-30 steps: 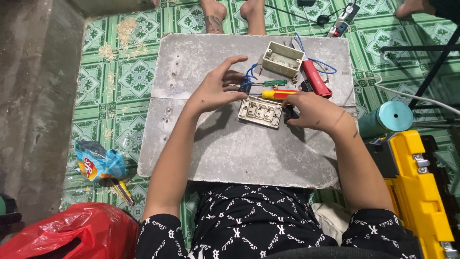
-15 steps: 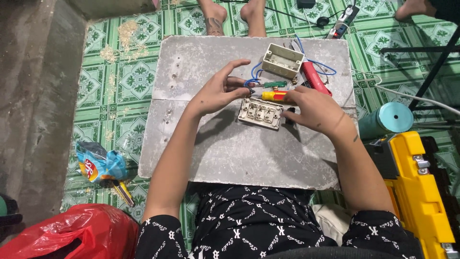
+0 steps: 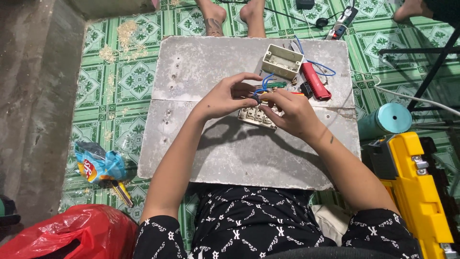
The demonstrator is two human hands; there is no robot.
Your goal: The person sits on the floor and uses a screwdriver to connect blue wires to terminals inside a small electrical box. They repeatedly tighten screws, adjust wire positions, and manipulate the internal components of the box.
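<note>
Both hands meet above the grey bench [image 3: 201, 62]. The left hand [image 3: 223, 98] and right hand [image 3: 292, 112] each close their grip on a blue wire [image 3: 262, 85], fingertips pinched together, just over the beige switch plate [image 3: 256, 117]. A beige junction box [image 3: 281, 61] and red tool [image 3: 315, 81] lie beyond.

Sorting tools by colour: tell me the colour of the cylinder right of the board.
Teal, the cylinder lying on its side; head view.
</note>
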